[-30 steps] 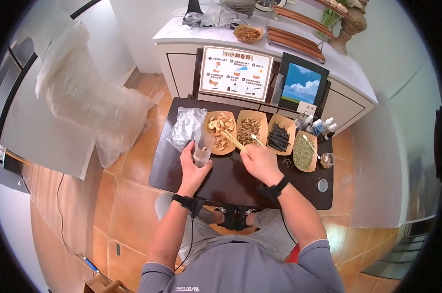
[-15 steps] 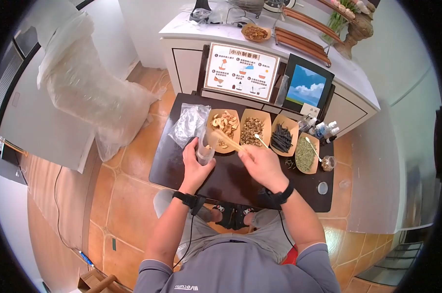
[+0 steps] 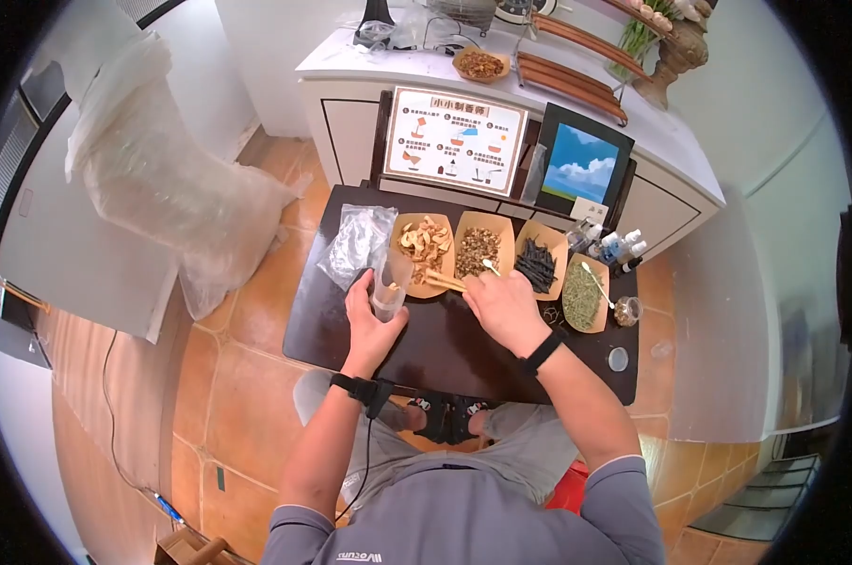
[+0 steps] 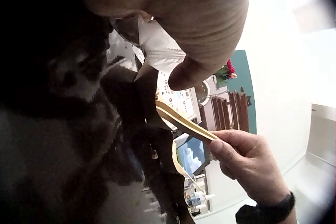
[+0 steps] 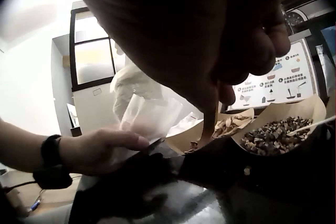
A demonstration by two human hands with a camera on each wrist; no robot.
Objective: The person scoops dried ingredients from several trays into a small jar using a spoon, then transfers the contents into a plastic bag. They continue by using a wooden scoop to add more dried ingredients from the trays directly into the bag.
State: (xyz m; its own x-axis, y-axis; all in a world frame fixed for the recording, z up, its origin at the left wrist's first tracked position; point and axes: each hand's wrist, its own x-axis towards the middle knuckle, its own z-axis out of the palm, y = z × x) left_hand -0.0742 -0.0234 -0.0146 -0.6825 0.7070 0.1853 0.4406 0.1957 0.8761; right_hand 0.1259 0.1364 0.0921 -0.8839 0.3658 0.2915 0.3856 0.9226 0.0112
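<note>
My left hand (image 3: 375, 331) grips a clear plastic cup (image 3: 391, 287) with a few light pieces inside, at the left of the dark table. My right hand (image 3: 503, 309) pinches wooden tongs (image 3: 445, 282), whose tips reach the front of the paper tray of pale dried slices (image 3: 424, 239). In the left wrist view the tongs (image 4: 184, 122) point away from the right hand (image 4: 251, 162). The right wrist view has the left hand (image 5: 102, 149) round the cup (image 5: 148, 119); whether the tongs hold a piece is hidden.
Beside the slices stand trays of brown chips (image 3: 479, 247), dark sticks (image 3: 537, 264) and green herb (image 3: 583, 296). A plastic bag (image 3: 360, 243) lies at the left. Small bottles (image 3: 620, 247) and a jar (image 3: 626, 311) are at the right, behind them an instruction board (image 3: 455, 139).
The tongs have moved away from the cup's mouth, down and right to the front of the slice tray. My left hand still grips the cup in about the same place.
</note>
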